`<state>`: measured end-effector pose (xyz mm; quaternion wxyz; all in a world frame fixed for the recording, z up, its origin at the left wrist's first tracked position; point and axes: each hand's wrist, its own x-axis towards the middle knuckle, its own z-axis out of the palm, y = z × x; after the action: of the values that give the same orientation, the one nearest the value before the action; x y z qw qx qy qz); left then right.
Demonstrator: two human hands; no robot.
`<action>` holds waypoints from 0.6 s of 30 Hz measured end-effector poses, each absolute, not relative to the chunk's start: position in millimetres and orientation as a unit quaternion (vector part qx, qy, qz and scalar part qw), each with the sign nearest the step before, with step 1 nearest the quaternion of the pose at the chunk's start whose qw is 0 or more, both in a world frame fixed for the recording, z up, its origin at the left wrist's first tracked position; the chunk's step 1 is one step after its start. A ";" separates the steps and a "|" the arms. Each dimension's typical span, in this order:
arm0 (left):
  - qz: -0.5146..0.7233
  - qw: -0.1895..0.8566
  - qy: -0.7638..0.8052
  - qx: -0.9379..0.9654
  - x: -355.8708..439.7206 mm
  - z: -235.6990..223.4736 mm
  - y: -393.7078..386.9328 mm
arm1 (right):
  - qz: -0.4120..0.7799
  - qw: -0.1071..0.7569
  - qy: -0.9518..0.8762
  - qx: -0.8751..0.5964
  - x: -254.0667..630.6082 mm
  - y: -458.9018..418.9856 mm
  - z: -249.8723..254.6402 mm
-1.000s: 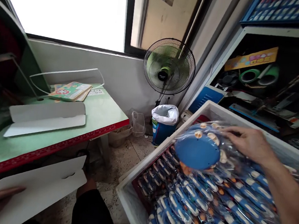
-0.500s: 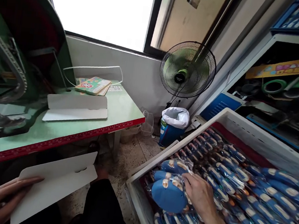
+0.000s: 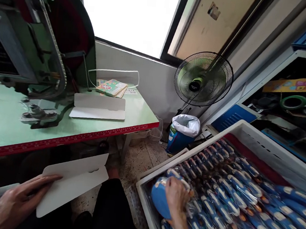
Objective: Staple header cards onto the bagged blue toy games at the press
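My left hand [image 3: 19,199] pinches card [image 3: 76,179]; my right hand [image 3: 176,194] holds a blue disc [image 3: 159,199] near the bin's left corner [image 3: 144,205] — likely slippery, so I'd grip its rim.

Hard white daylight floods the window [image 3: 130,17], washing out the view, and its dark frame [image 3: 177,22] meets a plain greyish wall [image 3: 156,82] below. Beside it is a beige panel [image 3: 192,38] with 1 small picture [image 3: 214,11] stuck on it. I see 1 black-caged fan [image 3: 203,79] near the corner, and just below it 1 blue bin [image 3: 177,143] with a white liner. The table [image 3: 143,107] has a pale green top and red edging. Underfoot, the floor [image 3: 141,160] is speckled. On the right, a white-framed shelf unit [image 3: 274,77] has a dark, cluttered interior.
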<state>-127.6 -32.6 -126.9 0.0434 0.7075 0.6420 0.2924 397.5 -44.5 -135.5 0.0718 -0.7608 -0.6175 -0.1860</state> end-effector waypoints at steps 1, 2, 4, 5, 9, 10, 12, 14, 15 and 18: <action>0.298 0.069 0.633 0.711 -127.1 -130.1 -33.6 | -0.126 0.048 -0.620 -0.773 380.7 -48.9 -146.3; 0.306 0.090 0.625 0.712 -125.8 -131.8 -34.6 | -0.064 0.035 -0.619 -0.782 364.0 -52.8 -157.0; 0.315 0.108 0.626 0.705 -120.8 -129.3 -36.4 | -0.012 0.024 -0.612 -0.791 336.3 -56.9 -175.0; 0.314 0.113 0.626 0.705 -117.4 -125.5 -37.1 | 0.001 0.023 -0.606 -0.795 327.1 -56.7 -181.3; 0.322 0.132 0.614 0.708 -101.7 -106.1 -38.0 | 0.044 0.011 -0.604 -0.796 319.6 -46.9 -189.5; 0.325 0.137 0.612 0.708 -98.4 -103.5 -38.2 | 0.055 0.006 -0.607 -0.793 321.4 -43.9 -189.0; 0.327 0.148 0.609 0.707 -93.9 -103.2 -39.3 | 0.072 -0.002 -0.611 -0.788 324.7 -39.2 -186.9; 0.331 0.155 0.607 0.706 -93.0 -108.3 -41.4 | 0.083 -0.007 -0.619 -0.781 326.2 -38.6 -183.0; 0.334 0.156 0.605 0.706 -93.6 -112.0 -42.7 | 0.089 -0.008 -0.627 -0.774 326.4 -40.4 -180.0; 0.348 0.147 0.602 0.703 -96.8 -122.2 -45.6 | 0.112 -0.006 -0.672 -0.732 329.4 -51.6 -165.4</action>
<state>-96.8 -45.6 -122.2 0.1473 0.7032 0.6021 0.3483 329.4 -51.6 -165.4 -0.0057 -0.7315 -0.6724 0.1124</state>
